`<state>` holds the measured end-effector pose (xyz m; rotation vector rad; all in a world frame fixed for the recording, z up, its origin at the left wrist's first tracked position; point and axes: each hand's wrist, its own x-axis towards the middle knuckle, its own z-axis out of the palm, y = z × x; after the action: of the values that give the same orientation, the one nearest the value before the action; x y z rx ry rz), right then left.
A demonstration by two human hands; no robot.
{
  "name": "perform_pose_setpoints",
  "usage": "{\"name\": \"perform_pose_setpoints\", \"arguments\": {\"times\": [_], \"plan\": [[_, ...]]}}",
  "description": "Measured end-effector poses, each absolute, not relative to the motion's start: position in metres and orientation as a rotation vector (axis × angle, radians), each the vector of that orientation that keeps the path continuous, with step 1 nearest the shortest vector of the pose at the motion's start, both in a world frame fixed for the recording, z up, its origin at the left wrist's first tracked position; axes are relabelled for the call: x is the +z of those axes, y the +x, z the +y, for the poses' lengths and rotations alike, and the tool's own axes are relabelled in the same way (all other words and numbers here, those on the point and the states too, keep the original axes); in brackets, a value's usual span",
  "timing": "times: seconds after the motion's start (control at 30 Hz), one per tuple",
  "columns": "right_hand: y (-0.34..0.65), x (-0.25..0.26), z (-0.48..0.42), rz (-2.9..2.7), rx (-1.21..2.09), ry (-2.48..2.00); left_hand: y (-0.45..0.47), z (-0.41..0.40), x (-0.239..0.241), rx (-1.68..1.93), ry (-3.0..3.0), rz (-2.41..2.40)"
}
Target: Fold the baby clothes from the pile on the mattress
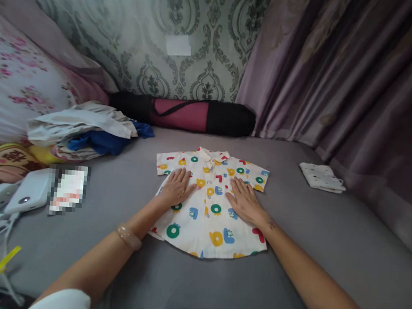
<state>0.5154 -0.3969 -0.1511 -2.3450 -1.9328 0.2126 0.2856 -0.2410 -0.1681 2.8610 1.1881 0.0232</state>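
Note:
A small white short-sleeved shirt (204, 221) with a colourful letter print lies spread front up on the grey sheet, its collar pointing away from me. My left hand (178, 186) rests flat on the left side of its chest, fingers stretched out. On the right side of the chest, my right hand (244, 201) lies palm down with its fingers spread. Neither hand grips the cloth. Both sleeves stick out sideways, and the hem curves toward me.
A folded white cloth (321, 177) lies at the right. Piled clothes (86, 128) are at the left, near a white power bank (32, 191), cables and a blurred card (68, 190). A long black and maroon bag (182, 114) lies along the wall, beside purple curtains (291, 66).

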Motion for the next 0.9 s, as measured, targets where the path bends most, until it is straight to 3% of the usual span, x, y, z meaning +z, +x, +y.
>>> {"name": "perform_pose_setpoints", "arguments": {"times": [0.13,0.3,0.5,0.73,0.9], "plan": [[0.519,-0.145,-0.391,-1.915,0.273,-2.363,0.286,-0.230,-0.155,0.055,2.844,1.133],[0.512,-0.138,-0.353,-1.839,0.084,-2.292,0.310,-0.210,-0.147,0.280,2.838,1.231],[0.501,-0.147,-0.328,-1.950,0.346,-2.313,0.317,-0.201,-0.169,0.087,2.807,1.215],[0.506,-0.139,-0.285,-1.792,0.059,-2.311,0.349,-0.178,-0.143,0.265,2.824,1.177],[0.507,-0.155,-0.261,-1.743,0.211,-2.397,0.379,-0.173,-0.164,0.210,2.839,1.151]]}}
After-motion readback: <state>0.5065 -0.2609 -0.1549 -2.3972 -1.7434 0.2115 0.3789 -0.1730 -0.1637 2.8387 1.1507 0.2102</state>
